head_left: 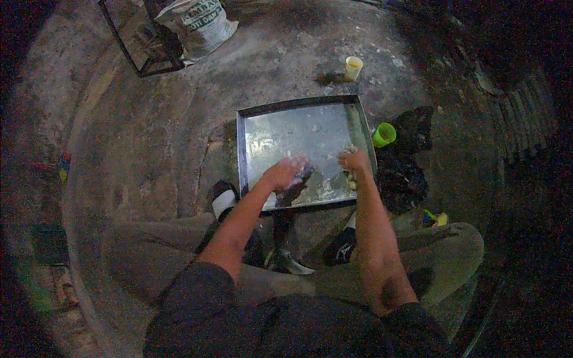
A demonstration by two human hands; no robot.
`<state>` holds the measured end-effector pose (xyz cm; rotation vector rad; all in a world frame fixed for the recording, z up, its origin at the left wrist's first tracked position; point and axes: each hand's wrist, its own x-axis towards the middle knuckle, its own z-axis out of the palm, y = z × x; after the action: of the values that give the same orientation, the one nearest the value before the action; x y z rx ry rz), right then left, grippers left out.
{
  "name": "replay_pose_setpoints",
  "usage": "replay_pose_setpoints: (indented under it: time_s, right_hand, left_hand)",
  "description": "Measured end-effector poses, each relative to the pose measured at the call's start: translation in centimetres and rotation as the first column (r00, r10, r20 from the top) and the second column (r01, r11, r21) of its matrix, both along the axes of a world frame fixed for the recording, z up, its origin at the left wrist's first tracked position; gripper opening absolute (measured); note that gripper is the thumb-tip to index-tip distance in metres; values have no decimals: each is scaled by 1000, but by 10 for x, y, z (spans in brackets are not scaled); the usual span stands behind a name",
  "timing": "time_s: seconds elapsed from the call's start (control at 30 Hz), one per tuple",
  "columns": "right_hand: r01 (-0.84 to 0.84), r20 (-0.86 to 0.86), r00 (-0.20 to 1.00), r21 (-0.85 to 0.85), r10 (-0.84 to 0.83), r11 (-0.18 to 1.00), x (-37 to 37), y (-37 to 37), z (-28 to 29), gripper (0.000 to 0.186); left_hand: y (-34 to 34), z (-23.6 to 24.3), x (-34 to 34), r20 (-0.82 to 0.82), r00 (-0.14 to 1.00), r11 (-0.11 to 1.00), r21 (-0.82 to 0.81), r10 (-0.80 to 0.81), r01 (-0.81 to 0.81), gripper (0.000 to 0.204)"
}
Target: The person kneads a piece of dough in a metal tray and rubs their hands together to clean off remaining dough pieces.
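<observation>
A shallow square metal tray (298, 128) with raised sides lies on the floor before me, whitish smears on its shiny surface. My left hand (289, 170), white-dusted, is over its lower middle; motion blur hides whether its fingers are apart or closed. Near the tray's right side, my right hand (353, 158) has its whitened fingers curled in, and whatever they hold is too small to make out. Small pale lumps (352, 182) lie just below that hand, partly behind it.
A green cup (384, 135) and crumpled black plastic (400, 182) sit right of the tray, a pale yellow cup (353, 67) beyond it. A white sack (206, 33) and metal frame (140, 65) stand at upper left. My crossed legs (137, 250) and sandals are below.
</observation>
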<state>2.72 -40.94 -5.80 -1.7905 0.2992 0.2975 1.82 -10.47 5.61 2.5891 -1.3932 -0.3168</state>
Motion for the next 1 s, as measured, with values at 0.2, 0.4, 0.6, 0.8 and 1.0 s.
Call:
replay_pose_setpoints:
  time_s: [0.2,0.4,0.6,0.8,1.0]
  right_hand:
    - [-144,34,985,-372,168,917,-1,6,-42,36]
    - [-179,-7,975,-618,222,766,-28,58,52,37]
    - [12,113,974,-890,195,456,-70,36,32,51]
    - [-145,83,881,-890,466,432,-84,98,57,65]
    - [-272,294,729,-704,618,656,-81,145,17,58]
  left_hand:
    - [-19,-24,-16,100,992,997,24,-75,73,67]
    - [12,-61,-11,171,980,993,47,102,-112,60]
    - [-5,-45,-4,99,995,998,-67,-7,14,53]
    - [24,-52,11,-554,688,581,-393,469,-713,43]
    - [24,-31,15,-831,79,-256,78,-551,-964,45]
